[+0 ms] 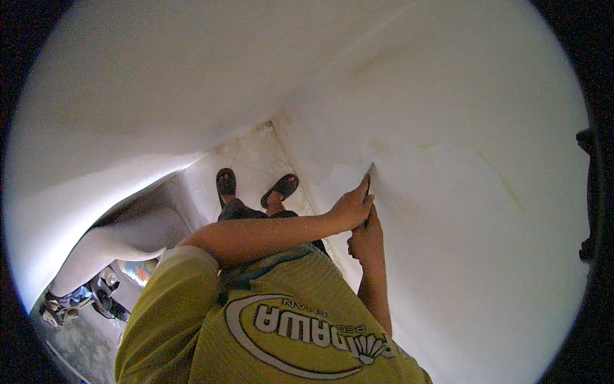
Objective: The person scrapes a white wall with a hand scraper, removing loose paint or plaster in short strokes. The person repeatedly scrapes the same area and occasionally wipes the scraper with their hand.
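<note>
A thin dark hand tool [369, 180], perhaps a scraper or putty knife seen almost edge-on, has its tip at the white wall [460, 192] on my right. My left hand [352, 207] reaches across my body and grips the tool's upper part, one finger stretched along it. Just below, my right hand [368, 240] is closed around the lower part, close against the wall. Most of the handle is hidden by my fingers. A paler patch [343, 174] with uneven edges shows on the wall left of the tip.
The wall meets another white wall [158, 81] in a corner above the tiled floor [244, 149]. My feet in dark sandals [283, 187] stand there. At lower left are a pale curved surface [129, 240], a colourful rounded object [139, 271] and a jumbled heap [86, 297].
</note>
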Demonstrator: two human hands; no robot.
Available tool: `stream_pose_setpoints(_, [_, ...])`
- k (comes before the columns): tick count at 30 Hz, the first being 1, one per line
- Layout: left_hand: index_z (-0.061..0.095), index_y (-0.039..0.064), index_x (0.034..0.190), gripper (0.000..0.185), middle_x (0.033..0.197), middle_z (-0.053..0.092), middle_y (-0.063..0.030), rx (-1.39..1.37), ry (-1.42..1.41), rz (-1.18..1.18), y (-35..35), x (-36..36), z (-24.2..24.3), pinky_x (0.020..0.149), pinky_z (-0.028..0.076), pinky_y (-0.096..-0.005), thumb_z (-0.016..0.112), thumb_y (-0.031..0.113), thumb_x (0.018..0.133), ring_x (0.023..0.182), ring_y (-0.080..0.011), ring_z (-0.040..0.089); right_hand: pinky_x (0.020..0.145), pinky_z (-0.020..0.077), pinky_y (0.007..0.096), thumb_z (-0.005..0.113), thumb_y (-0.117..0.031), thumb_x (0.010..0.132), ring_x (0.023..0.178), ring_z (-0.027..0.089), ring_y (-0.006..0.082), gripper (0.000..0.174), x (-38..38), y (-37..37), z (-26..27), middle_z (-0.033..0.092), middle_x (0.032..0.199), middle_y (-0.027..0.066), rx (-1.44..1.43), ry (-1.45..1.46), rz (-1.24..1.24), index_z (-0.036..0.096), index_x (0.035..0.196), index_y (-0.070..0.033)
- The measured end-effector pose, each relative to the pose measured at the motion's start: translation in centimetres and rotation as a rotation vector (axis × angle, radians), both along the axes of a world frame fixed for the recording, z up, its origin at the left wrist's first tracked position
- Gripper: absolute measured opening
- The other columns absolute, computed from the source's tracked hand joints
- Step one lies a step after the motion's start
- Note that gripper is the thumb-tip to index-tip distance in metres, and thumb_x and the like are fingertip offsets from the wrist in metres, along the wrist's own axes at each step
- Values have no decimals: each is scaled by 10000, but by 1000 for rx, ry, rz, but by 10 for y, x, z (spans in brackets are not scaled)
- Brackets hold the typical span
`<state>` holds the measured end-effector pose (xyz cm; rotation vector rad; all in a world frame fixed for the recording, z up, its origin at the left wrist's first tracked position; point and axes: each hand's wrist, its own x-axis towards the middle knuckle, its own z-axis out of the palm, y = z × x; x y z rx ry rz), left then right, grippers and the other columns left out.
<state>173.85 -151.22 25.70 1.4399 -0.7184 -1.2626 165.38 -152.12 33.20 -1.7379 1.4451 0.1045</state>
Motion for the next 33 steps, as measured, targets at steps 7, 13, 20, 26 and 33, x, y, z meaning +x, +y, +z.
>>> stream_pose_setpoints(7, [163, 33, 1522, 650, 1301, 521, -325, 108, -17, 44, -12, 25, 2, 1050, 410, -447, 447, 298, 1000, 1210, -459, 514, 535, 547, 477, 419, -244, 979, 592, 669, 378, 541, 35, -25, 9, 665, 943, 308, 54, 152, 129, 288, 1464, -41])
stream_pose_setpoints(13, [168, -64, 1481, 656, 1125, 590, -358, 6, -41, 96, -17, 22, 1, 948, 459, -514, 436, 271, 985, 1036, -500, 585, 517, 547, 466, 404, -247, 983, 533, 654, 352, 531, 46, -25, 28, 673, 934, 295, 11, 172, 178, 293, 1463, -48])
stream_pose_setpoints(20, [280, -28, 1473, 593, 1362, 496, -284, 25, -22, 109, -38, 37, -22, 1073, 386, -413, 459, 271, 993, 1261, -416, 491, 429, 487, 400, 374, -266, 1009, 454, 594, 254, 471, 61, -43, 15, 658, 813, 219, -28, 150, 177, 375, 1415, -26])
stream_pose_setpoints(26, [277, -39, 1474, 596, 1391, 478, -272, -23, 60, 168, -50, 34, -29, 1082, 371, -392, 466, 263, 996, 1292, -392, 472, 400, 469, 373, 360, -300, 1021, 442, 582, 215, 471, 47, -55, -5, 660, 774, 190, -120, 122, 189, 410, 1401, -26])
stream_pose_setpoints(33, [310, 12, 1473, 529, 1313, 558, -237, -63, 49, 69, -63, 54, -59, 1016, 443, -385, 446, 225, 1008, 1197, -345, 558, 879, 469, 576, 404, -280, 982, 1026, 576, 519, 471, 60, -66, -37, 619, 1135, 302, -95, 158, 206, 402, 1390, -45])
